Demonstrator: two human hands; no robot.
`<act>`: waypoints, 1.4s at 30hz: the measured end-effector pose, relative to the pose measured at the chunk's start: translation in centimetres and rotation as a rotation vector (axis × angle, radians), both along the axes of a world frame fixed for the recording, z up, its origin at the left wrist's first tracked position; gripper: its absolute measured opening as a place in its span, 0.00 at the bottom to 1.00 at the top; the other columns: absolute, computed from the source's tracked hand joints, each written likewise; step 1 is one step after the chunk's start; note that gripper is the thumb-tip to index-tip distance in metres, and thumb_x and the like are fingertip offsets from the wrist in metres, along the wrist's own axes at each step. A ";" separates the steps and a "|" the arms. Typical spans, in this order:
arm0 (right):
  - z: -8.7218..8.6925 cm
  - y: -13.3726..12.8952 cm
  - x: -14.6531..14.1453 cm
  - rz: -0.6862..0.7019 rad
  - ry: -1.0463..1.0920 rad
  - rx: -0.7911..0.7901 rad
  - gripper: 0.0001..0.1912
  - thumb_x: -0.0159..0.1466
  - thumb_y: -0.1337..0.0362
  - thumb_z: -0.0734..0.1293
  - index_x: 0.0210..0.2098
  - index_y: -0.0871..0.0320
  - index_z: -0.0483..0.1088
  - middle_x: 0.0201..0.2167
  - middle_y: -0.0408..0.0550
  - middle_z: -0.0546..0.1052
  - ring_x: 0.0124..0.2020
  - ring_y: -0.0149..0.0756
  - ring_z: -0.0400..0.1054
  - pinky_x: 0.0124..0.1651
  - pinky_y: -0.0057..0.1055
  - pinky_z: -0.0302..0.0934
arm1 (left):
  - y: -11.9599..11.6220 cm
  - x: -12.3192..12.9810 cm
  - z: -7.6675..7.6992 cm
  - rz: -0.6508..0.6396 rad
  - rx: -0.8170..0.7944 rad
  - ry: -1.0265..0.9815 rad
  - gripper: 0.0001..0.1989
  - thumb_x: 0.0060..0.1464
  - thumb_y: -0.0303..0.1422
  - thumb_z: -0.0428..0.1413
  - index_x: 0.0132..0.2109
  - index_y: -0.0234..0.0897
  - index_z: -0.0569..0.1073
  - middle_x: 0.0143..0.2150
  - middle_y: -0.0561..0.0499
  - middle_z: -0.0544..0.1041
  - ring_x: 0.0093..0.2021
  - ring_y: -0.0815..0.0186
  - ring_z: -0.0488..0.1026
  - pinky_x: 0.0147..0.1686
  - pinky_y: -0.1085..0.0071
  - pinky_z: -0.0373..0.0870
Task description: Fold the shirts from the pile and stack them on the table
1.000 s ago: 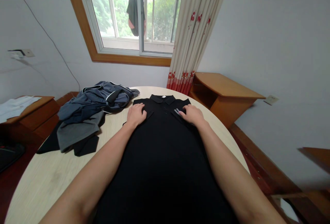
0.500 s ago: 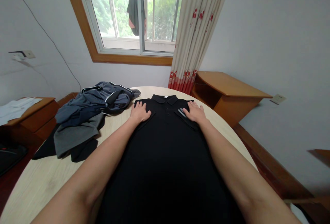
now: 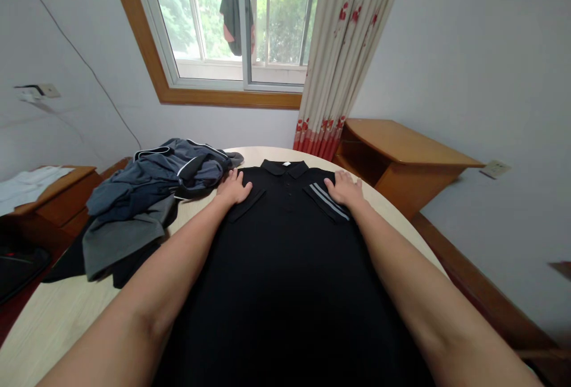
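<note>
Slid outward since earlier, my left fingers [image 3: 234,175] and right fingers [image 3: 341,176], spread open, grasping nothing, at either edge of the black shirt [image 3: 285,244], flat beneath and between them on the tabletop [image 3: 66,315]

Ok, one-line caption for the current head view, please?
Left hand and right hand resting on a black polo shirt, beside a heap of clothes on a round table.

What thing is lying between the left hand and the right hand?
The black shirt, with its collar, lies there, as the head view shows.
</note>
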State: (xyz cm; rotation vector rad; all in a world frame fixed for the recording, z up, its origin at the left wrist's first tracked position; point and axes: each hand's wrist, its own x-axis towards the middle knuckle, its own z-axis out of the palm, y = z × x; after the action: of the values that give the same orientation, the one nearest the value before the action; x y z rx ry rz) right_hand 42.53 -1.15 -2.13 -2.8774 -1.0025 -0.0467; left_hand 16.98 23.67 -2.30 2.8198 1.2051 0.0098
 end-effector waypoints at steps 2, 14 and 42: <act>0.0 0.0 -2.4 0.116 -0.001 -0.038 0.38 0.73 0.45 0.45 0.74 0.63 0.48 0.75 0.56 0.45 0.75 0.48 0.37 0.72 0.58 0.33 | -0.6 0.1 0.5 0.020 -0.012 0.023 0.37 0.68 0.47 0.35 0.75 0.26 0.48 0.77 0.39 0.40 0.76 0.53 0.41 0.71 0.57 0.46; -0.7 0.6 -4.2 0.191 0.125 -0.050 0.43 0.69 0.35 0.46 0.75 0.53 0.44 0.76 0.49 0.41 0.76 0.54 0.33 0.72 0.62 0.31 | -4.2 1.0 -0.2 -0.066 -0.025 -0.014 0.38 0.67 0.52 0.33 0.75 0.36 0.49 0.78 0.43 0.41 0.76 0.47 0.37 0.70 0.42 0.39; 0.0 -4.9 -21.5 0.419 0.149 0.006 0.37 0.74 0.45 0.48 0.74 0.60 0.48 0.75 0.53 0.45 0.76 0.43 0.35 0.73 0.50 0.31 | -19.3 -10.5 -0.2 -0.372 0.001 -0.061 0.33 0.69 0.44 0.38 0.73 0.29 0.54 0.76 0.41 0.48 0.76 0.55 0.43 0.71 0.51 0.44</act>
State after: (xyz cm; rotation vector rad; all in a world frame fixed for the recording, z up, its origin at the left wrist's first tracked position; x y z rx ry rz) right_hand 21.05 -6.07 -2.10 -2.5565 -1.5373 0.1901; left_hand 6.52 4.35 -2.52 2.9719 0.6536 0.0739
